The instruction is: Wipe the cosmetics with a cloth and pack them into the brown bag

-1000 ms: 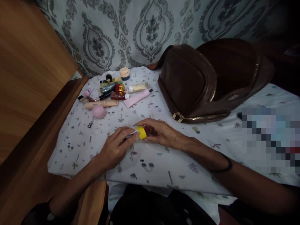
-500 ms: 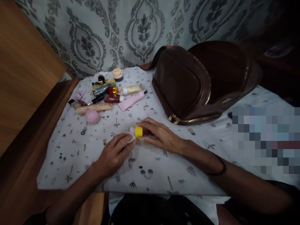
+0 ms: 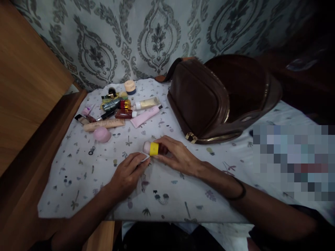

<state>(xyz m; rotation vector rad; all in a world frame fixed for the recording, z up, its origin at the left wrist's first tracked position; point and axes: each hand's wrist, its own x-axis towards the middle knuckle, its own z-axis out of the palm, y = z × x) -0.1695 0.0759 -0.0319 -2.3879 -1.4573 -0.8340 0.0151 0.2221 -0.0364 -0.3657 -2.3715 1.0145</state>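
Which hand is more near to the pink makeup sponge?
Left. The left hand is in front of the pink makeup sponge and to its right, not touching it. The right hand is farther away, on the left hand's other side.

Right hand (image 3: 178, 157) gripping a small pink container with a yellow band (image 3: 154, 149), left hand (image 3: 128, 175) just beside it against a white scrap (image 3: 144, 159), pink makeup sponge (image 3: 102, 134) and pink tube (image 3: 144, 116) beyond the grip, brown leather bag (image 3: 197, 101) further off to the right

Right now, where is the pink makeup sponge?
In the head view, the pink makeup sponge sits on the printed cloth just below the beige tube, up and to the left of the person's left hand.
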